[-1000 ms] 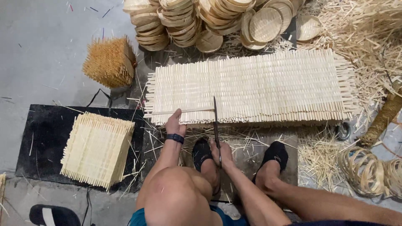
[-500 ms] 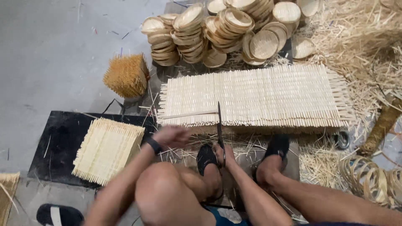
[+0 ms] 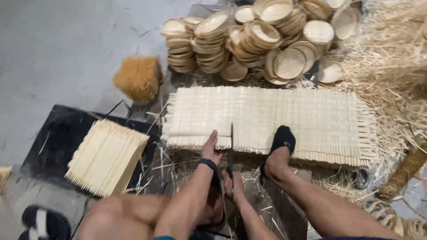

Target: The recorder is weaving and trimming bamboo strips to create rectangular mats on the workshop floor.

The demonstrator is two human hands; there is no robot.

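A long pale woven bamboo mat (image 3: 302, 115) lies flat on the floor in front of me. My left hand (image 3: 210, 150), with a dark band on the wrist, presses on the mat's near edge at its left part. My right hand (image 3: 234, 186) grips the handles of dark shears (image 3: 231, 144), whose blades point away from me into the mat's edge, right beside my left hand. My foot in a black sock (image 3: 282, 141) rests on the near edge of the mat, to the right of the shears.
A stack of cut woven squares (image 3: 106, 156) sits on a black pad (image 3: 51, 133) at the left. A bundle of brown sticks (image 3: 138, 78) and piles of round woven dishes (image 3: 267, 35) lie beyond the mat. Loose bamboo slivers (image 3: 393, 66) cover the right side. A sandal (image 3: 44, 222) lies at the bottom left.
My left hand swung out to the left, then came back onto the mat's near edge beside the shears. My socked foot has moved up onto the mat. The view shifted closer.
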